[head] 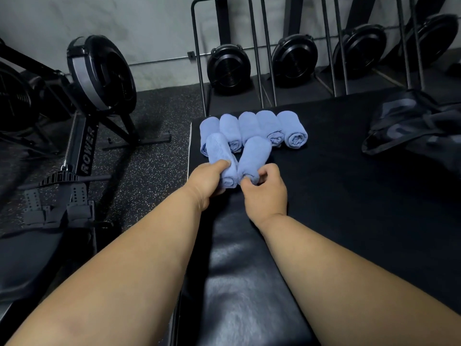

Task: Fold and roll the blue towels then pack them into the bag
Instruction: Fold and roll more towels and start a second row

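Fingers of each hand (left [208, 179], right [265, 189]) grip one rolled towel [220, 156]; bag [414, 126] apart.

Hands [234, 188] on two rolled towels [239, 158] (blue)

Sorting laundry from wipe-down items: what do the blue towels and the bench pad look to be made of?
The blue towels: soft, matte, fuzzy cloth, probably microfibre or terry; the nap shows on the roll in the left hand. The bench pad: smooth black vinyl or leather, judging by its glossy highlights and fine creases; which of the two is unclear.
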### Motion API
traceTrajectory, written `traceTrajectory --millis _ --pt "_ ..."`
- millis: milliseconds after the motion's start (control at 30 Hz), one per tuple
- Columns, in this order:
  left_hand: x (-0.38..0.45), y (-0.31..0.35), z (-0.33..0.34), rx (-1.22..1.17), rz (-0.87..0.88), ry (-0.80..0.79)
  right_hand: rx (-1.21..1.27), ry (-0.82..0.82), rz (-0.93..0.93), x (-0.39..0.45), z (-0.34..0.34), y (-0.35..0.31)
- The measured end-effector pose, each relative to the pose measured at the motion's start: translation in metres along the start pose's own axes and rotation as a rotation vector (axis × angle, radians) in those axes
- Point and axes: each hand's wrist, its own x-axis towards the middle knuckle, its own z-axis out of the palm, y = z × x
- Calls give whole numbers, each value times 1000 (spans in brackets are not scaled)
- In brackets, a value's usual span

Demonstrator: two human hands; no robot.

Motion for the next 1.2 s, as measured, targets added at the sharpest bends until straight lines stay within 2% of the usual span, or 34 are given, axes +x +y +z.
traceTrajectory --millis 233,400,500,600,700,833,900,1000,1067,1133,1200 --pt "2 -6 -15 48 4 137 29 -35 4 1 -4 -3" --pt "-6 -6 -15 381 92 189 -46 -56 -37 2 -1 -3" --pt "-10 -12 -15 310 58 295 -48 -49 -30 3 0 -3" --pt "-13 -19 -18 226 110 283 -44 -44 -20 4 0 -2" --pt "-10 -22 -19 278 169 255 -43 -45 -20 4 1 -1" --pt "-9 -19 -10 351 271 340 -16 7 -40 4 1 -1" --pt "-6 -18 -6 519 351 395 32 46 -33 3 0 -1" --pt "-7 -14 6 924 446 403 78 66 -26 1 1 -1" --pt "-11 -7 12 1008 443 380 67 50 -27 1 3 -1" --pt "-13 -2 16 920 360 302 45 41 -23 3 3 -1" --pt "-13 2 13 637 282 229 21 29 -8 4 3 -1"
